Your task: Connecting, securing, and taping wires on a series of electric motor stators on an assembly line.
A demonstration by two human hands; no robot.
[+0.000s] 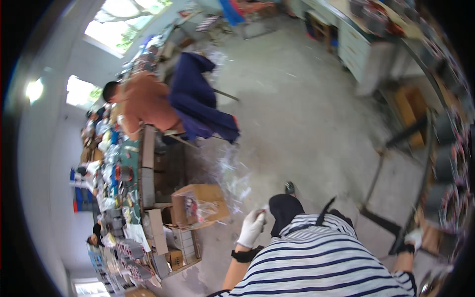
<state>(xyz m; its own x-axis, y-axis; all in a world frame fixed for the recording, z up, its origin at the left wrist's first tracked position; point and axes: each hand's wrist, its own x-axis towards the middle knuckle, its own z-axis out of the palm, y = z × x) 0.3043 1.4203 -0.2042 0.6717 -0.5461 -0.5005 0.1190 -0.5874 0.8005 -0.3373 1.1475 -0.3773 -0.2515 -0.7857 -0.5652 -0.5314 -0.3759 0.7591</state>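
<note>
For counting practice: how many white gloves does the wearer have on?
2: one on the left hand, lower centre; one on the right hand, lower right.

Right of the open tan cardboard box (210, 191), the white-gloved left hand (251, 230) has a black wristband (243, 256); farther right, a white cloth shirt (321, 262) bears navy stripes. Beyond the box, draped cloth (195, 96) is navy; left of the box, the long surface (129, 166) is green.
</note>
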